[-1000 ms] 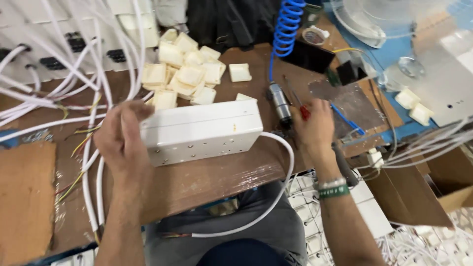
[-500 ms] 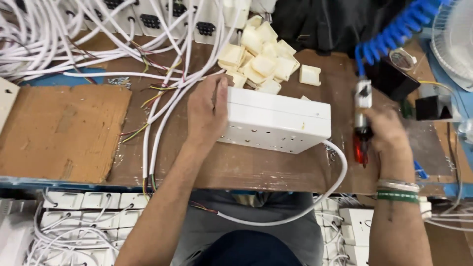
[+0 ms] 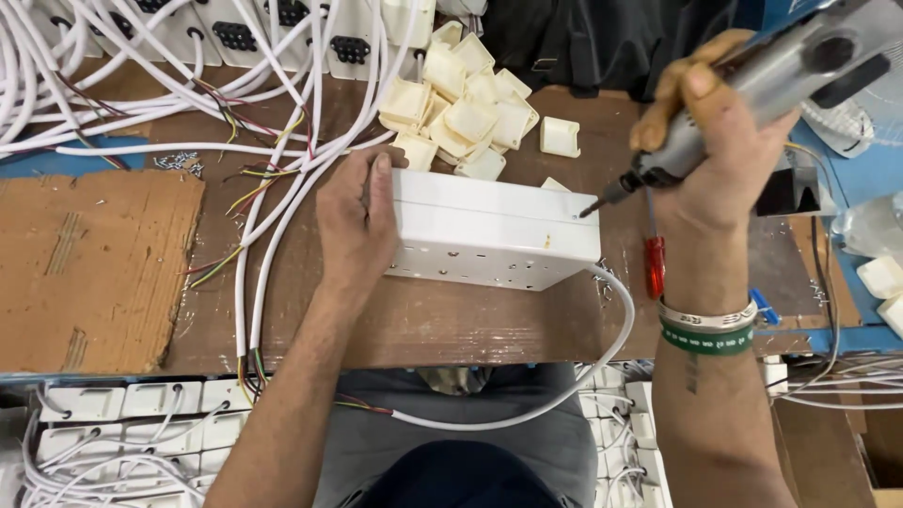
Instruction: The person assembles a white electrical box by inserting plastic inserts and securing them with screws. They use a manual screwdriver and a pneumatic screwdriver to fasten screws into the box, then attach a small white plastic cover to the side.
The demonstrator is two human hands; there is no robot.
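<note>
Head view showed a white socket box [image 3: 489, 230] lying flat near the middle of the brown worktop [image 3: 451, 325], a white cable [image 3: 564, 386] looping out of its right end and down over the near edge. The left hand [image 3: 356, 221] lay clamped over the box's left end, fingers curled round its far edge, pinning it down. The right hand [image 3: 720, 155] was closed around a grey powered screwdriver [image 3: 781, 71], whose bit tip hung just above the box's far right corner, seemingly not quite touching. I judged the step to be fastening the box's cover, with the driver about to meet a corner screw; that would call for seating the bit squarely in the screw head while the left hand kept the box from turning. A red-handled screwdriver [image 3: 655, 266] lay just right of the box. Beyond it sat a heap of cream plastic caps [image 3: 461, 118], and to the far left, tangled white cables [image 3: 188, 66] and a cardboard sheet [image 3: 85, 268].
</note>
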